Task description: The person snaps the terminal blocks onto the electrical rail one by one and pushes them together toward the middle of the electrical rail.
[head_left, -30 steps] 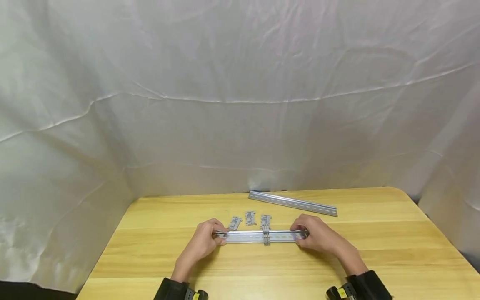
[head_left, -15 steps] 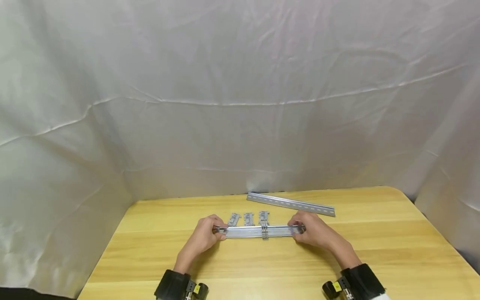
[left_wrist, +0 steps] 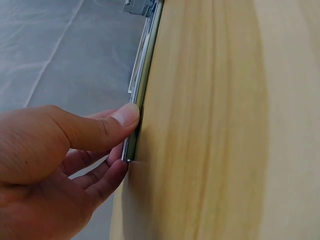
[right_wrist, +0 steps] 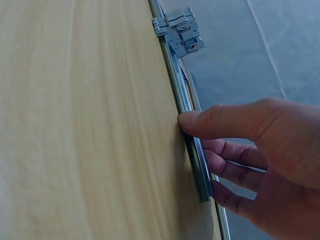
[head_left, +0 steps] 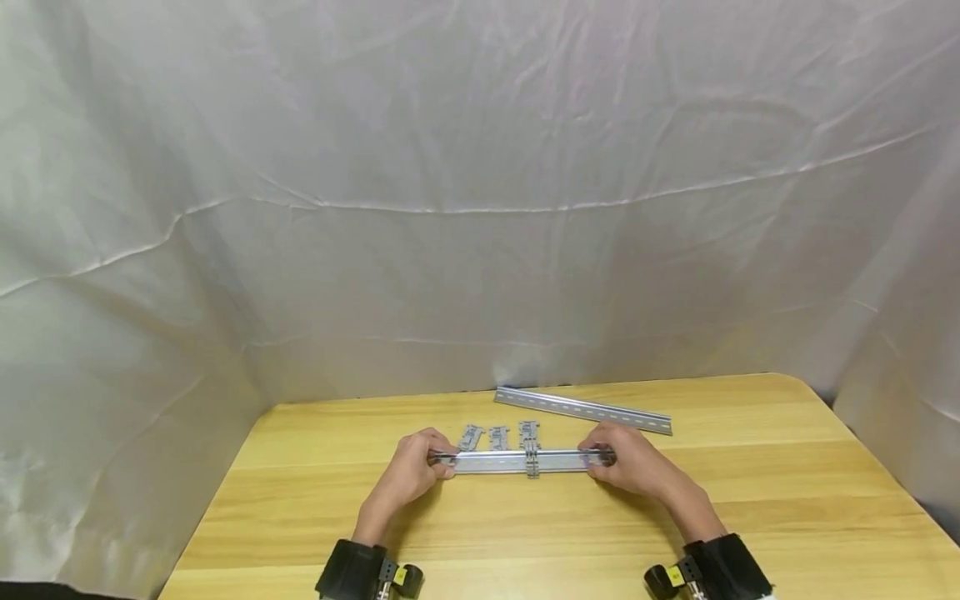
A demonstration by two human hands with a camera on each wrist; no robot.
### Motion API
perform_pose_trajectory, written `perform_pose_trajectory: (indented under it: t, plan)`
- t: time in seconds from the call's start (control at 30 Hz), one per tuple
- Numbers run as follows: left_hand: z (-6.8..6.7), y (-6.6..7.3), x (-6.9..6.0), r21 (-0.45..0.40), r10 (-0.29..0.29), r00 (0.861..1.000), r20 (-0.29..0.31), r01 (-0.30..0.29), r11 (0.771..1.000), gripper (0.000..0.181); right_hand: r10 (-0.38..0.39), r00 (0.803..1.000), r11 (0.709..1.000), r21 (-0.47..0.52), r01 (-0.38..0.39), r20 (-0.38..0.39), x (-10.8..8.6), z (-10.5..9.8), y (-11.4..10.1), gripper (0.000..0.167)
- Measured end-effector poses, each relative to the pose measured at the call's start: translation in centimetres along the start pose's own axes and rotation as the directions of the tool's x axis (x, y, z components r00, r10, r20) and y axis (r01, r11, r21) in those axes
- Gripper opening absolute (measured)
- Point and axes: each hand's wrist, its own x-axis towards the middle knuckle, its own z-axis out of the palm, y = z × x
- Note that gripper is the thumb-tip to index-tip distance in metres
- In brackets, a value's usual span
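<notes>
A slotted metal DIN rail [head_left: 487,463] lies crosswise on the table in front of the person. My left hand [head_left: 414,460] pinches its left end between thumb and fingers, and my right hand [head_left: 626,458] pinches the right end. Grey terminal blocks [head_left: 532,458] sit across the rail, right of its middle. The right wrist view shows these terminal blocks [right_wrist: 181,31] standing up from the rail [right_wrist: 175,75], away from the thumb. In the left wrist view the thumb rests on the rail's edge [left_wrist: 142,75].
Two loose grey terminal blocks, one tilted [head_left: 471,437] and one straighter [head_left: 498,437], lie just behind the rail. A second DIN rail [head_left: 585,409] lies slantwise near the back edge of the wooden table [head_left: 525,533]. A grey cloth [head_left: 450,267] hangs behind.
Both hands have shifted the rail slightly away from the person, closer to the loose blocks, mostly in the first half second. The grip at both ends stays the same.
</notes>
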Motion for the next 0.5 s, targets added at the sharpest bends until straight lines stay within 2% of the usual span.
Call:
perform_pose_trajectory:
  t: [0.1,0.23,0.5]
  plan:
    - [0.08,0.08,-0.18,0.007,-0.009,1.0,0.013,0.009,1.0,0.024,0.021,1.0,0.999,0.034,-0.022,0.018,-0.38,0.08,-0.12,0.023]
    - [-0.03,0.22,-0.07,0.014,0.002,1.0,0.009,-0.002,1.0,0.024,0.064,0.998,0.996,0.06,-0.064,0.0,-0.75,0.11,-0.29,0.024]
    - [-0.29,0.27,-0.02,0.012,-0.013,1.0,0.002,0.013,1.0,0.023,0.071,0.997,0.995,0.069,-0.071,0.005,-0.65,0.0,-0.5,0.024]
